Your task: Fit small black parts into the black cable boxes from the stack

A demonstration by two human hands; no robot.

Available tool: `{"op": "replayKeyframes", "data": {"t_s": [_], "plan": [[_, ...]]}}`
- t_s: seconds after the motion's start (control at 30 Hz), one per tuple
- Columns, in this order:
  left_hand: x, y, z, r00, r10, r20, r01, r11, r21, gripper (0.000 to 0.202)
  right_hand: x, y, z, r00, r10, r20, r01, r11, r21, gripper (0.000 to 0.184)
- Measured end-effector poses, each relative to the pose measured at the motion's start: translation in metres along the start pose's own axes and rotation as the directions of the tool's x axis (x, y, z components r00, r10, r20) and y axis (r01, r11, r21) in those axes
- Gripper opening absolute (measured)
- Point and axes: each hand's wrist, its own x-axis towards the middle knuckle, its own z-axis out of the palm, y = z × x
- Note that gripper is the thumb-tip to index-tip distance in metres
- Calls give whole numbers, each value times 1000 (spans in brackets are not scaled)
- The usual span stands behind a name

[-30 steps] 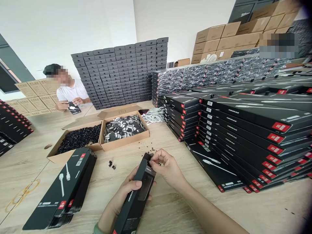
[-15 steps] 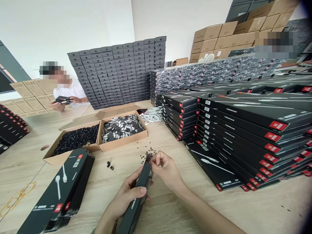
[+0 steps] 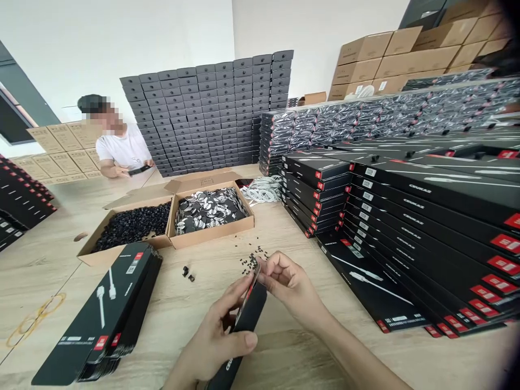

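Note:
A slim black cable box (image 3: 254, 309) with white lettering stands tilted in front of me, its far end raised. Wrapped round its lower half is my left hand (image 3: 221, 330), thumb lying along the near face and fingers behind. My right hand (image 3: 288, 284) is closed at the upper end, thumb and forefinger pinching the edge there. Whether a small piece is also between those fingertips is hidden. Just beyond the box's tip, tiny black pieces (image 3: 249, 260) lie scattered on the table. A few larger black bits (image 3: 188, 273) lie to the left.
Flat printed black cartons (image 3: 101, 314) are stacked at left. Behind them stand an open carton of black parts (image 3: 132, 226) and one of black-and-white tags (image 3: 211, 211). Stacked cable boxes (image 3: 406, 216) rise at right. White cables (image 3: 262, 189) lie behind. A co-worker (image 3: 122, 149) sits far left.
The box has turned in my left hand, so a different side faces me. My right fingers have moved from beside its end to gripping that end. The co-worker's hands have lowered a dark item.

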Motion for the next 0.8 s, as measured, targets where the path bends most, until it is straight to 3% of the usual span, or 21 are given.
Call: {"op": "replayKeyframes", "data": {"t_s": [0.13,0.27,0.47,0.57,0.67,0.73,0.8], "plan": [[5,-7,-7,998,-43,55,56,962,-269,80,1,-3,-3,999,32,39,-31,999,-22,26],[9,-10,-8,994,-38,100,69,942,-327,76,1,2,-1,1000,26,15,-24,998,-66,24],[7,-12,-1,990,-18,139,79,890,-448,83,1,7,5,976,-73,-205,43,988,-147,31],[7,-11,3,998,5,58,24,875,-484,88,2,1,5,981,-7,-195,-2,999,-43,33],[12,-7,7,992,26,-124,-79,893,-443,86,-6,-3,6,986,82,-148,-59,986,156,35],[15,-3,12,955,41,-293,-166,894,-416,82,-22,-3,11,983,176,-54,-158,956,248,38],[16,0,20,895,66,-441,-254,888,-382,79,-45,1,20,961,249,116,-271,931,243,43]]}}
